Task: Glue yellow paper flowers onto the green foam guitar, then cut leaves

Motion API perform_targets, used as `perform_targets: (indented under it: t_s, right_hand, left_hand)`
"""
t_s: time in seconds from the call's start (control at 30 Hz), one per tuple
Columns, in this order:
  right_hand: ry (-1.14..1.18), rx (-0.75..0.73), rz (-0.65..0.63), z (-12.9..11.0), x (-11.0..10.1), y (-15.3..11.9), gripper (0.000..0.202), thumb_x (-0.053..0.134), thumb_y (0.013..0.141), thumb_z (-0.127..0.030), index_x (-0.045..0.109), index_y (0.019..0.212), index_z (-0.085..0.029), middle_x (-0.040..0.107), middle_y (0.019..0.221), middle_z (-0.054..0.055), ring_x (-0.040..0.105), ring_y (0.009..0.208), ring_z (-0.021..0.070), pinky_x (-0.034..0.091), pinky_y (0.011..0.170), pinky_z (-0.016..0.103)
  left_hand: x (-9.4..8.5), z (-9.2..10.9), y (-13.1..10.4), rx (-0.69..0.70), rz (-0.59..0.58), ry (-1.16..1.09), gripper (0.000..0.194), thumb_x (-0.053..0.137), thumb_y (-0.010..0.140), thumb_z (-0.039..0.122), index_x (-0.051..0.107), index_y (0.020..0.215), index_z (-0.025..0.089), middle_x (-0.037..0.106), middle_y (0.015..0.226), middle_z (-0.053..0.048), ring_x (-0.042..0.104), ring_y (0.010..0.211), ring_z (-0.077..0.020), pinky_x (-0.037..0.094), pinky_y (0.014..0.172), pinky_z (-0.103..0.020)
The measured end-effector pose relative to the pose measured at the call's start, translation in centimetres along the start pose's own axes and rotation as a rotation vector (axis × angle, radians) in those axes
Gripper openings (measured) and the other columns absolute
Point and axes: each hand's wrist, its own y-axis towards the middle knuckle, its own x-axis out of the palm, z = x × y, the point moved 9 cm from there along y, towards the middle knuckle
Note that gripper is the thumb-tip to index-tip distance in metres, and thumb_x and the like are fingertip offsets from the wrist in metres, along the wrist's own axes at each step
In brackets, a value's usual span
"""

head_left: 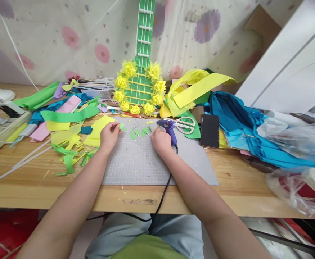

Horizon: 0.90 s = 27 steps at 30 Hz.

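My left hand [110, 136] is closed in a pinch on a small green paper leaf [122, 127], above the left part of the grey cutting mat [135, 165]. My right hand [161, 141] is curled at the mat's far side, just left of a purple glue gun [169, 130]. Its fingertips are mostly hidden, and I cannot make out what they hold. A pale translucent piece [153, 126] shows at those fingers. Several green paper leaves [137, 132] with thin stems lie between my hands.
A green paper guitar [140, 82] edged with yellow paper flowers stands behind the mat. White-handled scissors [185, 125] and a black phone [209, 131] lie right. Paper scraps [68, 158] crowd the left; blue paper [227, 108] is heaped right. A black cord [166, 190] crosses the table edge.
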Motion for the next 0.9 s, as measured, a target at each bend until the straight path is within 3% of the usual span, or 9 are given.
perform_targets:
  t_s: [0.17,0.27,0.33,0.43,0.5,0.57,0.67,0.83,0.9]
  right_hand:
    - [0.075,-0.142,0.045,-1.0,-0.7,-0.7,0.025,0.04,0.087,-0.029,0.056,0.099,-0.014,0.068,0.081,0.01,0.065,0.077,0.0225,0.043,0.066,0.029]
    - [0.216,-0.235,0.009,-0.8,-1.9,-1.5,0.021,0.044,0.084,-0.034,0.057,0.082,-0.018,0.067,0.074,0.006,0.063,0.072,0.0186,0.039,0.063,0.027]
    - [0.333,-0.299,-0.133,-0.1,-2.5,-1.9,0.026,0.048,0.082,-0.04,0.054,0.069,-0.019,0.065,0.066,0.003,0.059,0.064,0.0147,0.037,0.06,0.024]
    - [0.5,-0.356,-0.513,1.9,-2.6,-3.1,0.036,0.048,0.079,-0.052,0.051,0.064,-0.019,0.061,0.058,0.0,0.052,0.051,0.0103,0.036,0.054,0.023]
    - [0.498,-0.3,-0.621,4.4,-3.0,-3.1,0.04,0.051,0.074,-0.057,0.053,0.065,-0.019,0.061,0.058,0.001,0.052,0.05,0.0106,0.036,0.053,0.023]
    - [0.403,-0.201,-0.562,7.2,-3.5,-2.2,0.045,0.052,0.071,-0.062,0.052,0.06,-0.018,0.058,0.056,0.001,0.051,0.05,0.0115,0.035,0.051,0.024]
    - [0.292,-0.018,-0.271,10.5,-4.4,0.0,0.048,0.057,0.063,-0.066,0.051,0.062,-0.019,0.055,0.057,0.001,0.048,0.052,0.0131,0.031,0.049,0.025]
    - [0.503,-0.141,-0.04,7.5,-2.7,1.5,0.044,0.062,0.064,-0.057,0.059,0.083,-0.018,0.061,0.075,0.004,0.055,0.067,0.0167,0.039,0.058,0.026]
    - [0.554,-0.075,0.032,7.0,-1.7,1.7,0.043,0.061,0.065,-0.055,0.061,0.084,-0.016,0.063,0.079,0.006,0.057,0.074,0.0193,0.042,0.064,0.028]
  left_hand:
    - [0.5,0.4,-0.7,-0.046,-0.053,-0.022,0.017,0.061,0.068,0.025,0.061,0.082,0.015,0.065,0.075,-0.002,0.061,0.059,-0.0119,0.049,0.058,-0.024]
    - [0.7,0.4,-0.9,-0.05,-0.076,-0.026,0.016,0.063,0.067,0.025,0.061,0.08,0.016,0.065,0.071,-0.001,0.062,0.06,-0.0128,0.049,0.059,-0.024]
    - [0.7,0.3,-1.1,-0.071,-0.07,-0.049,0.015,0.064,0.067,0.023,0.061,0.079,0.016,0.064,0.069,-0.001,0.063,0.061,-0.013,0.05,0.06,-0.024]
    - [0.8,-0.1,-1.5,-0.179,-0.065,-0.179,0.014,0.065,0.065,0.018,0.061,0.078,0.015,0.064,0.07,0.0,0.064,0.063,-0.0137,0.052,0.063,-0.026]
    - [1.3,-0.4,-1.9,-0.288,-0.091,-0.308,0.014,0.064,0.065,0.012,0.059,0.077,0.013,0.063,0.071,-0.001,0.066,0.066,-0.0153,0.054,0.066,-0.028]
    - [1.8,-0.4,-2.4,-0.381,-0.128,-0.419,0.011,0.062,0.066,0.008,0.058,0.076,0.012,0.064,0.07,-0.002,0.067,0.07,-0.0172,0.055,0.069,-0.03]
    - [2.2,-0.2,-2.8,-0.462,-0.177,-0.53,0.008,0.059,0.068,0.006,0.057,0.073,0.011,0.065,0.071,-0.004,0.068,0.073,-0.0186,0.056,0.071,-0.032]
    - [2.4,-0.4,-3.2,-0.549,-0.207,-0.578,0.008,0.054,0.072,0.004,0.056,0.074,0.011,0.066,0.073,-0.005,0.069,0.074,-0.0182,0.056,0.069,-0.03]
    - [2.5,-0.3,-3.3,-0.546,-0.224,-0.577,0.007,0.056,0.071,0.005,0.055,0.074,0.012,0.066,0.073,-0.004,0.069,0.075,-0.0186,0.057,0.068,-0.031]
